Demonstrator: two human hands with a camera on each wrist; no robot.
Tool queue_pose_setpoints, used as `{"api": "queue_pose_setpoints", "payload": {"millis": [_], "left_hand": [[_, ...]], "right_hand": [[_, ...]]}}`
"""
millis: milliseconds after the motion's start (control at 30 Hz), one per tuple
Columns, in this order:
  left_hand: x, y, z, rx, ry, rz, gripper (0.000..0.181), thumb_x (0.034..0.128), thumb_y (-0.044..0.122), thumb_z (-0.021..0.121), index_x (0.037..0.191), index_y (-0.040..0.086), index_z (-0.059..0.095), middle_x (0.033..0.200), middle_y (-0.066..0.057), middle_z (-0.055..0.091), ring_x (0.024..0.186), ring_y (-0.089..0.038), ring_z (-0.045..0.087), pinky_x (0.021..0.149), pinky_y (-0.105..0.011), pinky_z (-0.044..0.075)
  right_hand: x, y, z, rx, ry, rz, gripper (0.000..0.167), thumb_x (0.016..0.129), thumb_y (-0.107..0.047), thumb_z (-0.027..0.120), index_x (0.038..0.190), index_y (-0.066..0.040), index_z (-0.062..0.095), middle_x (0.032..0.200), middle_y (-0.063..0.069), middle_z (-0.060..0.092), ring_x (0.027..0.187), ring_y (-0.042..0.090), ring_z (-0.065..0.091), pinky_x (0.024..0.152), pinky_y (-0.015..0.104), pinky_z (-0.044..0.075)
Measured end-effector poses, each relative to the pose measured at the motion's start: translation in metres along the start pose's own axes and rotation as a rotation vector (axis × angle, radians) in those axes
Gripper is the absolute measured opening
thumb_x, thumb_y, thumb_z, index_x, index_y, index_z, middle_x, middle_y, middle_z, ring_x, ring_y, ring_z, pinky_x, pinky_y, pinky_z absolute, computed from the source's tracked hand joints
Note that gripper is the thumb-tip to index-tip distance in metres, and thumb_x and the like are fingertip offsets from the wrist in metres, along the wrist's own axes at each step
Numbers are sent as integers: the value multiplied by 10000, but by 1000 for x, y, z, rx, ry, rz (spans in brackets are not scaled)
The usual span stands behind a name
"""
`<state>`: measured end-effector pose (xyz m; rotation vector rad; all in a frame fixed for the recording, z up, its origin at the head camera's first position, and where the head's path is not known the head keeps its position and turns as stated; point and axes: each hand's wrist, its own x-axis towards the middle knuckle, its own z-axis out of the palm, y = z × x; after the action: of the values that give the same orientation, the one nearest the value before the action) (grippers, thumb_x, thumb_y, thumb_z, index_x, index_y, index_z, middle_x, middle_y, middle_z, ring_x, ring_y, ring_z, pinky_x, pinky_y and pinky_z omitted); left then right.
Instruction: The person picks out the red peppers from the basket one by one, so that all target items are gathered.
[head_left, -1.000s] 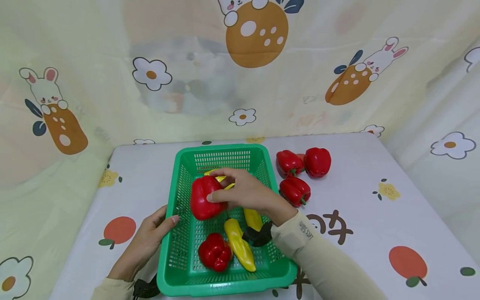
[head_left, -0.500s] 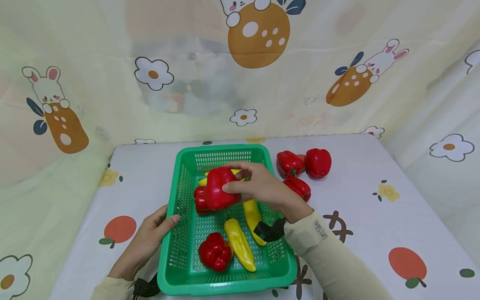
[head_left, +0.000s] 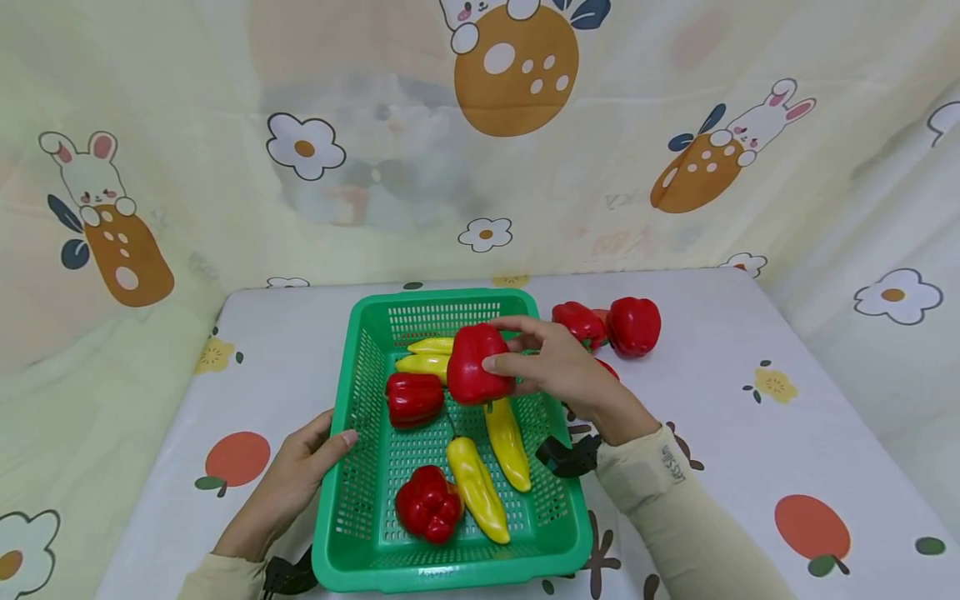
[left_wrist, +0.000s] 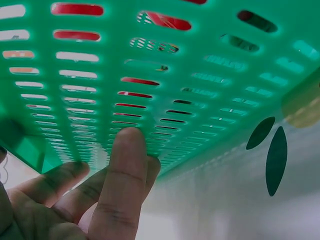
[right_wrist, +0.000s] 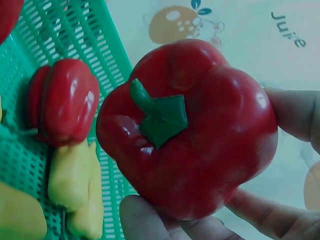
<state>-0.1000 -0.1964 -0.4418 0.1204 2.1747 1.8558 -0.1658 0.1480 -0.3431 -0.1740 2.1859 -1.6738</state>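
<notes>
A patterned worktop (head_left: pixel 697 358) carries a green basket (head_left: pixel 450 579). The left hand (head_left: pixel 300 467) grips its left wall, thumb over the rim, fingers against the outside. The right hand (head_left: pixel 566 371) has its fingers clamped round a red pepper (head_left: pixel 472 371), held above the basket's far right part. Loose red peppers (head_left: pixel 634 327) lie right of the basket; two sit inside, leftward, with four slimmer yellow peppers (head_left: pixel 477 492).

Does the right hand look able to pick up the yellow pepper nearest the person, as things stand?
Probably not just yet: the right hand holds a red pepper, so it looks occupied. Otherwise the way seems free: the yellow pepper lies in the basket with nothing on top of it.
</notes>
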Motion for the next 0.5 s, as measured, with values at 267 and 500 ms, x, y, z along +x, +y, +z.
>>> {"api": "queue_pose_setpoints", "payload": {"millis": [267,500], "left_hand": [[0,0,1,6,9,-6,544,1083,243,568,1565,34,423,1432,-312,553,993,-335,757,738,-444,658],[-1,0,1,23,23,-3,545,1082,245,569,1565,36,428,1439,-307,551,1015,-340,749,742,-443,657]], "right_hand": [[-8,6,-18,-21,48,12,718,887,-196,815,1516,-75,491,1316,219,589,1205,382,601,859,474,643],[-13,7,-30,-15,68,17,717,902,-178,804,1530,-66,478,1346,231,585,1221,390,596,860,470,643]]}}
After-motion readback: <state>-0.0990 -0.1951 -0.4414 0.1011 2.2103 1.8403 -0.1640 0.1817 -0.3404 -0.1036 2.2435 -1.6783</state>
